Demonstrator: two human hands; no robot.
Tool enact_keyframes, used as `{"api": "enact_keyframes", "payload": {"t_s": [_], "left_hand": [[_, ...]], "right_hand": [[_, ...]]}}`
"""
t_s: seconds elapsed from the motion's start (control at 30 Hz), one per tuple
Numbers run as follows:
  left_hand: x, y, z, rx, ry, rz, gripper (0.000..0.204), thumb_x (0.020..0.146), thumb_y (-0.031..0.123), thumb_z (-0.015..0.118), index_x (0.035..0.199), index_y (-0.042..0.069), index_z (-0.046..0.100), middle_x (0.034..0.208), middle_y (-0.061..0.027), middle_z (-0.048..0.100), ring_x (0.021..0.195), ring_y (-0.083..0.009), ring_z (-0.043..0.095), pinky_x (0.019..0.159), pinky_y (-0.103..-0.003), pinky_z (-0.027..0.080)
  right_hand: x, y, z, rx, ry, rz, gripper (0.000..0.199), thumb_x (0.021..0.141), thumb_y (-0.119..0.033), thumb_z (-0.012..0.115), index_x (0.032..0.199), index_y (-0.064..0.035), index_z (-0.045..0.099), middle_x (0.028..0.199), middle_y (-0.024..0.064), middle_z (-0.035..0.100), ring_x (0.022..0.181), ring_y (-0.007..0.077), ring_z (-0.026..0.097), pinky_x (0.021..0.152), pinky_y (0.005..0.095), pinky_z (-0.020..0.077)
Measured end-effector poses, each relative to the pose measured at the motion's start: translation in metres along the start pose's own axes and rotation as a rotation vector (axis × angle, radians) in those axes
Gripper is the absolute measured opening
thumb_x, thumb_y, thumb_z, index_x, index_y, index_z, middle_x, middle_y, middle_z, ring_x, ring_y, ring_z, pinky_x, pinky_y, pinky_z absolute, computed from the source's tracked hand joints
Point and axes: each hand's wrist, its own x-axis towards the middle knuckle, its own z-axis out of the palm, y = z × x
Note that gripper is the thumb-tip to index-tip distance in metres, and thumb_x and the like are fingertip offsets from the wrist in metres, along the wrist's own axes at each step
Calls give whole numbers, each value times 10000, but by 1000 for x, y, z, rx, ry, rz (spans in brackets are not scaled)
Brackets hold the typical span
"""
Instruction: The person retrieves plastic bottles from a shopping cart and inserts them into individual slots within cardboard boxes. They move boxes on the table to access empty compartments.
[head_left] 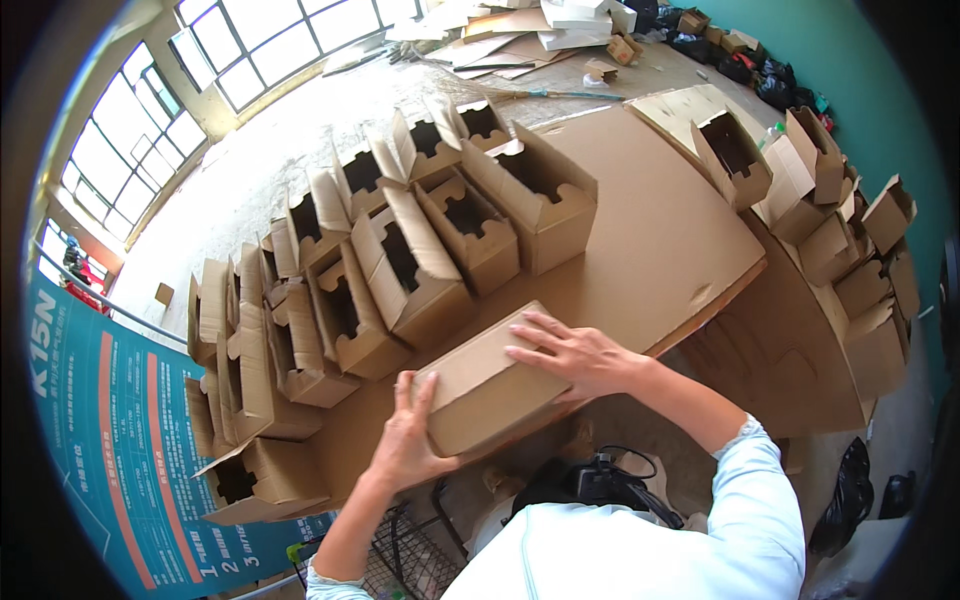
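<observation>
Between my two hands is a closed brown cardboard box [490,385], held at the near edge of the cardboard-covered table [660,230]. My left hand [408,435] grips its left end, thumb and fingers around the corner. On the right end lies my right hand [575,355], its fingers over the top and the thumb side hidden. Just beyond stand several open cardboard boxes [425,290] in rows, their flaps up and notched inner edges showing. The nearest of these to my right hand is a larger open box [555,225].
More open boxes [830,240] are piled at the right on a second surface. A wire basket [405,550] stands below the near edge, beside a blue printed banner [120,430]. Flattened cardboard and white foam [540,35] lie on the far floor, with black bags [770,85] along the wall.
</observation>
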Motion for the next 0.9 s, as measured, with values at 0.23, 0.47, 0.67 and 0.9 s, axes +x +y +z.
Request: {"api": "enact_keyframes", "payload": {"t_s": [0.23, 0.47, 0.67, 0.9], "left_hand": [[168, 142, 100, 26, 160, 65, 1166, 580, 441, 879, 1501, 31, 292, 1459, -423, 210, 1124, -546, 565, 920, -483, 540], [308, 238, 141, 231, 243, -15, 1192, 622, 743, 738, 1488, 24, 348, 1365, -468, 317, 963, -513, 651, 753, -467, 581], [318, 199, 130, 233, 184, 111, 994, 677, 532, 815, 1505, 191, 385, 1336, -357, 417, 903, -420, 689, 698, -433, 600], [361, 186, 164, 27, 493, 63, 875, 769, 239, 807, 1516, 160, 358, 1378, -337, 340, 894, -445, 666, 752, -439, 587]], "right_hand": [[-119, 189, -59, -308, 12, 162, 946, 657, -265, 863, 1483, -265, 402, 1564, 115, 321, 1445, 316, 315, 1181, 407, 341], [-155, 333, 0, 75, 559, 715, 768, 823, -138, 726, 1508, -211, 386, 1552, 199, 323, 1436, 394, 295, 1167, 460, 329], [-142, 192, 28, 1084, 755, 843, 913, 947, -346, 637, 1572, -23, 54, 1608, 194, 206, 1484, 289, 200, 1191, 393, 211], [-96, 258, 46, 1243, 879, 637, 898, 917, -234, 617, 1578, -30, 44, 1621, 158, 158, 1485, 241, 179, 1194, 366, 185]]}}
